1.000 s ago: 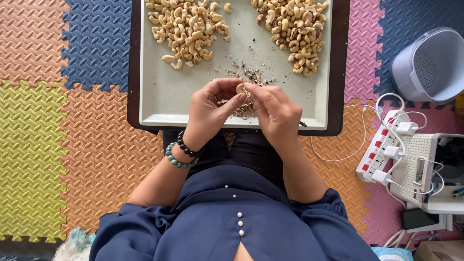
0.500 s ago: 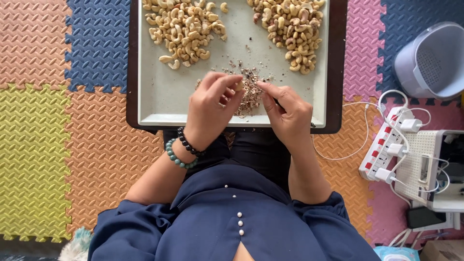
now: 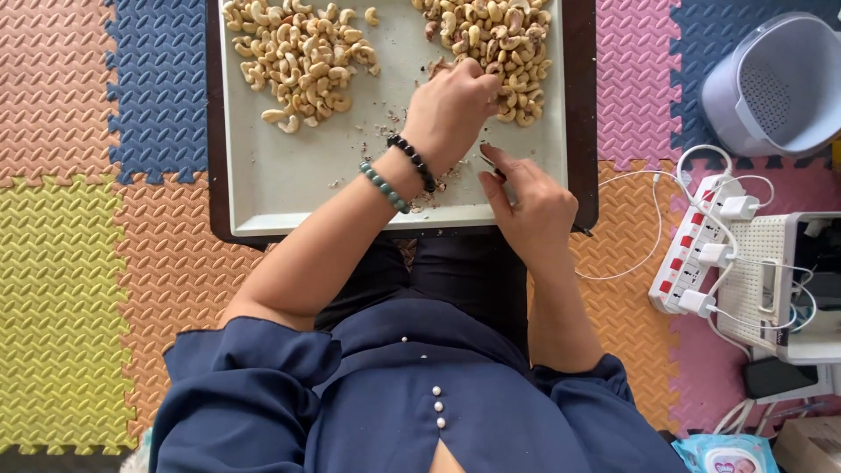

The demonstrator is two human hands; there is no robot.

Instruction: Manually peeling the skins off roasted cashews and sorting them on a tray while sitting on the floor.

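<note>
1. The right hand (image 3: 530, 206) rests on the near rim of the pale rectangular metal tray (image 3: 289, 180) at five o'clock, fingers loosely curled; whether it holds anything I cannot tell.
2. The left hand (image 3: 451, 109), at centre, reaches to one o'clock, fingers closing on the heap of brown unpeeled cashews (image 3: 495, 35).
3. At eleven o'clock lies the heap of pale peeled cashews (image 3: 302, 57).

The floor of coloured foam puzzle mats (image 3: 79, 289) carries a dark-rimmed pale rectangular tray (image 3: 289, 184) at the far middle. Toward the right edge lie a white power strip with plugged cables (image 3: 696, 254) and a grey plastic basket (image 3: 775, 83).
</note>
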